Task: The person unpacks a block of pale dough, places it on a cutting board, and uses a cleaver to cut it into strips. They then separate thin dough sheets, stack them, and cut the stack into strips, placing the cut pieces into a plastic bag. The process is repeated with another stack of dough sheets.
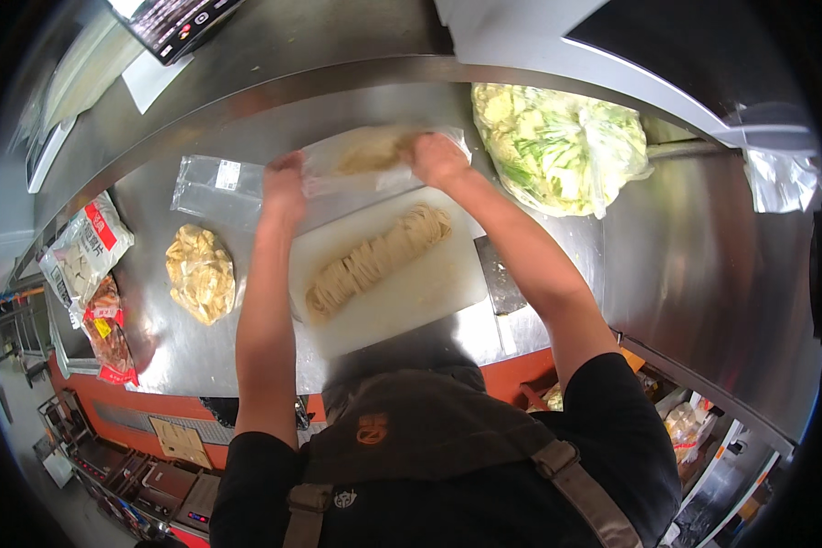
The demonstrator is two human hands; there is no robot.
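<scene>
Both hands grip a clear plastic bag (325,168), stretched between them above the far side of a white cutting board (425,288). My left hand (285,179) holds its left end and my right hand (440,161) its right end. Pale brown, blurred food shows in the bag near my right hand. A long row of cut, beige strips (377,260), noodle-like or tofu skin, lies diagonally across the board. Left of my left hand lies a flat clear bag (205,185) with a white label. A tied bag of yellowish pieces (200,274) sits on the steel counter.
A large clear bag of chopped leafy greens (562,151) stands at the back right. Printed food packets (89,250) and a red-edged meat pack (107,335) lie at the far left. A dark flat blade (501,277), possibly a cleaver, lies right of the board. Raised metal edges the counter's back.
</scene>
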